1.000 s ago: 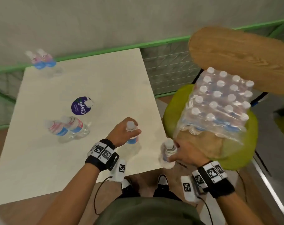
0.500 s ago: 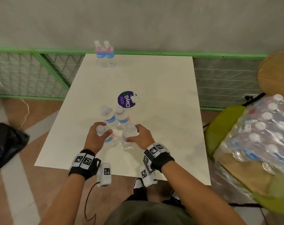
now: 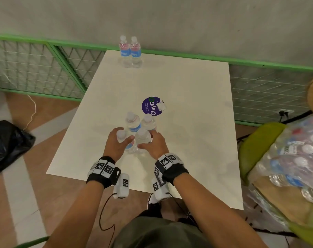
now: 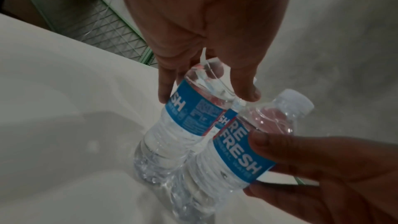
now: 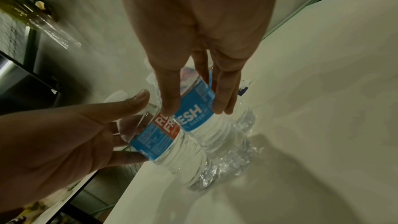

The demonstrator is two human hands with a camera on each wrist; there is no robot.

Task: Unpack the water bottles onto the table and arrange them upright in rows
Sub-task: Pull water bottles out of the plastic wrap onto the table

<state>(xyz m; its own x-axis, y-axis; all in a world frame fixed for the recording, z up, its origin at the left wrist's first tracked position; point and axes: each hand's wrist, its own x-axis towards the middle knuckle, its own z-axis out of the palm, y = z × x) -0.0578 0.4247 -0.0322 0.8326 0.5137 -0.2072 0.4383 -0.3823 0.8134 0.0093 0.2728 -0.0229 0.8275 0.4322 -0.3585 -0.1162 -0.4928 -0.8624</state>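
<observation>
Both hands are on bottles just on my side of the purple ClayGo sticker (image 3: 151,106): my left hand (image 3: 116,143) curls round the near-left bottle (image 3: 124,140) below its cap, and my right hand (image 3: 153,145) wraps the near-right bottle (image 3: 143,137) by its label. Two more bottles (image 3: 133,122) stand between these and the sticker, touching them. To finish this well, I should press each base flat on the table (image 3: 188,140), nudge the pair square against the two behind, then let go straight up so nothing tips. Each bottle is clear ribbed plastic, white-capped, with a blue and red label. Another pair (image 3: 130,51) stands at the table's far edge beyond the sticker; the wrapped pack (image 3: 298,154) waits off to its right.
</observation>
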